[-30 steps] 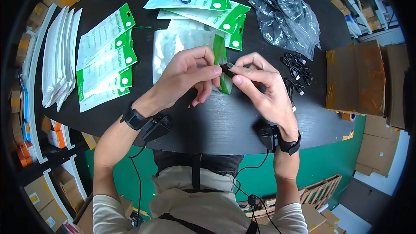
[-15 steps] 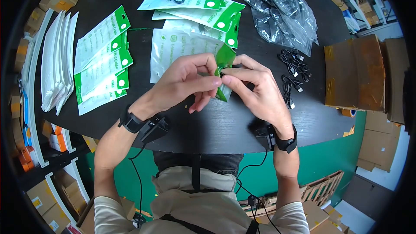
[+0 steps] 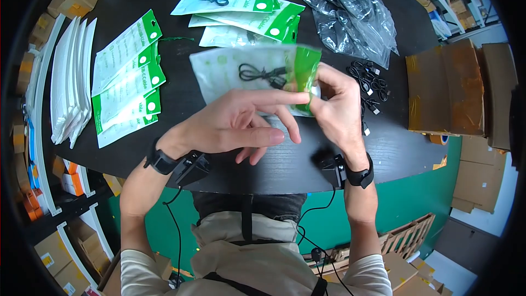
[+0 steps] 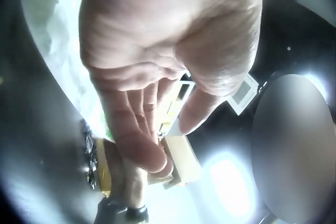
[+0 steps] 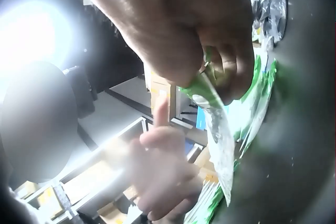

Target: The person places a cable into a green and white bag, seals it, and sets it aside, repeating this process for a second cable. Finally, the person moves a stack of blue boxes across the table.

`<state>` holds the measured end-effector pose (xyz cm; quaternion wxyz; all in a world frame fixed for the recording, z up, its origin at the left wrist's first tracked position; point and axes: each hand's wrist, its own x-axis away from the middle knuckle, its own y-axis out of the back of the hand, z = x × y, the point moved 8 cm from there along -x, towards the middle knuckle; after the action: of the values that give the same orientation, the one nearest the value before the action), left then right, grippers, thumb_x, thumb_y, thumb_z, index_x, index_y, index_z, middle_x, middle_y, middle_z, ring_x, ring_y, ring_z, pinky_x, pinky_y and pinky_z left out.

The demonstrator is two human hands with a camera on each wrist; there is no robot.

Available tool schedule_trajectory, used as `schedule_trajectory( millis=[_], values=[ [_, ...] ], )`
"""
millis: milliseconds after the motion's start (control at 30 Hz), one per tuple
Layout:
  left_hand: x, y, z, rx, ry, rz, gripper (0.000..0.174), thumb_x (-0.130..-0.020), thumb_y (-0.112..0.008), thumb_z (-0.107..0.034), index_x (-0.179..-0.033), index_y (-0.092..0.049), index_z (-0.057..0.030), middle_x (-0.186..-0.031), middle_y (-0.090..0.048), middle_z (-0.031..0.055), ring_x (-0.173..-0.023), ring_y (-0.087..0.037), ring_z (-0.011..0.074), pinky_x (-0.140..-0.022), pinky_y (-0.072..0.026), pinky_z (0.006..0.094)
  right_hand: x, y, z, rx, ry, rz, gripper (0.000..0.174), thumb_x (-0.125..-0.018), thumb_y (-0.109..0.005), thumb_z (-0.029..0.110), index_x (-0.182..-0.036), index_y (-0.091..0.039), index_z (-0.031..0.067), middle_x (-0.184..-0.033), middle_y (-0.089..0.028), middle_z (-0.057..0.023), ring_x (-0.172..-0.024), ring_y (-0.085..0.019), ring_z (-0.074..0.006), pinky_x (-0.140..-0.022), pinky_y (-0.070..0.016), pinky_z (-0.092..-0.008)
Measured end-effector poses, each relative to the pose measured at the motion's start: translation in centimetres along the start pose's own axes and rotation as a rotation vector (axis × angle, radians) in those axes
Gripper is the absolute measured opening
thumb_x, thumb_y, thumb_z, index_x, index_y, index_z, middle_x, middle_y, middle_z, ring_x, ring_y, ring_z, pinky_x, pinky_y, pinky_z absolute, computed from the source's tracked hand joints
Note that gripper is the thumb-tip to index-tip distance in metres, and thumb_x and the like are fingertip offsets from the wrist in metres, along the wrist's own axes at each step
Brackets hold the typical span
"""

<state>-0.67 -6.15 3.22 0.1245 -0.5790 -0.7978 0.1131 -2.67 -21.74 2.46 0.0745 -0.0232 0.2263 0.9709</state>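
Observation:
In the head view, a clear pouch (image 3: 216,71) with a green top strip is raised over the dark table. A coiled black cable (image 3: 255,71) shows through its front. My right hand (image 3: 341,107) pinches the green end between thumb and fingers; the right wrist view has the same pouch (image 5: 221,145) hanging edge-on from those fingers. My left hand (image 3: 233,120) is in front of the pouch's lower edge, index finger stretched toward the green strip and the other fingers loosely spread. Nothing is held in its palm, as the left wrist view shows.
Similar green-topped pouches lie fanned at left (image 3: 127,79) and stacked at the back (image 3: 227,0). White flat packs (image 3: 74,82) stand far left. Grey plastic bags (image 3: 353,19), loose black cables (image 3: 370,79) and a cardboard box (image 3: 446,90) occupy the right side.
The black cable was between the hands at the pouch's green end; it is now inside the pouch. The right hand has lifted the pouch, and the left fingers have let go and straightened.

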Motion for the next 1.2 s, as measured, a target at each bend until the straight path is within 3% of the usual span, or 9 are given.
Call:
schedule_trajectory(
  millis=[200,333,400,533,700,867,933,1067,1200],
  values=[
    [4.8,2.1,-2.9,-0.106,-0.003,-0.259,0.032,-0.103,-0.056,-0.009,-0.132,-0.061,0.0028,-0.111,-0.069,0.0194,-0.06,-0.067,0.0161,-0.047,-0.0519,0.024,0.0,3.1,0.7,-0.292,0.037,-0.134,0.015,-0.098,-0.067,0.007,-0.108,-0.075,-0.0024,-0.099,-0.074,-0.0038,-0.089,-0.065,-0.0082,-0.079,-0.0527,-0.0266],
    [7.9,4.6,-4.1,-0.178,-0.22,-0.604,0.04,-0.104,-0.055,-0.013,-0.141,-0.054,0.0022,-0.11,-0.069,0.0203,-0.062,-0.068,0.0191,-0.046,-0.053,0.0254,1.6,5.2,4.1,-0.47,0.117,-0.132,0.027,-0.103,-0.049,0.002,-0.108,-0.074,-0.0025,-0.116,-0.074,-0.0073,-0.089,-0.061,-0.0097,-0.081,-0.0509,-0.0264],
    [8.7,4.9,-3.9,-0.208,-0.239,-0.807,0.045,-0.104,-0.056,-0.014,-0.145,-0.049,0.0015,-0.109,-0.068,0.0213,-0.061,-0.068,0.0208,-0.043,-0.0525,0.0265,3.0,5.1,4.9,-0.557,0.111,0.181,0.034,-0.104,-0.043,0.003,-0.123,-0.07,-0.0003,-0.122,-0.072,-0.01,-0.094,-0.063,-0.0119,-0.089,-0.0506,-0.0272],
    [7.3,2.4,-1.4,0.238,-0.077,-0.535,0.051,-0.105,-0.058,-0.014,-0.151,-0.041,-0.003,-0.108,-0.069,0.0179,-0.068,-0.071,0.0215,-0.048,-0.0563,0.0279,4.0,3.4,6.8,-0.372,0.117,0.374,0.033,-0.105,-0.048,0.007,-0.13,-0.068,-0.0019,-0.123,-0.07,-0.0121,-0.088,-0.063,-0.0113,-0.083,-0.0518,-0.0261],
    [7.5,1.8,0.4,0.127,-0.036,-0.487,0.054,-0.104,-0.058,-0.013,-0.153,-0.036,-0.0036,-0.108,-0.069,0.0207,-0.069,-0.072,0.0237,-0.049,-0.0581,0.0309,4.8,0.5,6.1,-0.245,0.143,0.365,0.037,-0.102,-0.047,0.002,-0.133,-0.068,0.0013,-0.122,-0.07,-0.0097,-0.086,-0.063,-0.0108,-0.078,-0.0511,-0.024],
    [8.1,6.9,-1.0,0.186,-0.197,-0.586,0.05,-0.104,-0.056,-0.009,-0.15,-0.038,-0.0016,-0.108,-0.07,0.0237,-0.069,-0.072,0.0232,-0.052,-0.0596,0.0313,5.5,4.8,5.5,-0.232,0.06,0.338,0.033,-0.106,-0.05,0.012,-0.128,-0.069,-0.0017,-0.107,-0.071,-0.0063,-0.078,-0.06,-0.0077,-0.066,-0.0502,-0.0227],
    [7.6,9.2,-2.6,0.202,-0.266,-0.619,0.047,-0.104,-0.055,-0.007,-0.148,-0.039,-0.0004,-0.107,-0.07,0.0244,-0.07,-0.072,0.0229,-0.053,-0.0597,0.0307,5.2,10.0,4.1,-0.178,0.031,0.044,0.031,-0.104,-0.054,0.007,-0.129,-0.07,0.001,-0.106,-0.07,-0.005,-0.077,-0.06,-0.0085,-0.065,-0.0495,-0.0218],
    [5.8,13.6,-5.7,0.157,-0.335,-0.663,0.039,-0.104,-0.055,-0.007,-0.14,-0.044,0.0042,-0.112,-0.07,0.0255,-0.074,-0.072,0.0225,-0.058,-0.0605,0.0281,5.6,14.8,-1.3,0.034,-0.089,-0.186,0.027,-0.102,-0.059,0.009,-0.125,-0.072,0.0027,-0.098,-0.07,-0.002,-0.077,-0.06,-0.0085,-0.064,-0.0484,-0.0231],
    [3.1,16.9,-6.1,0.172,-0.29,-0.7,0.035,-0.104,-0.055,-0.009,-0.134,-0.048,0.0058,-0.118,-0.069,0.026,-0.076,-0.072,0.0211,-0.061,-0.0617,0.0279,6.7,14.8,-4.0,0.404,-0.105,-0.158,0.023,-0.101,-0.065,0.019,-0.115,-0.074,0.0032,-0.085,-0.069,-0.0023,-0.073,-0.06,-0.0098,-0.063,-0.0478,-0.0278]
  ],
)
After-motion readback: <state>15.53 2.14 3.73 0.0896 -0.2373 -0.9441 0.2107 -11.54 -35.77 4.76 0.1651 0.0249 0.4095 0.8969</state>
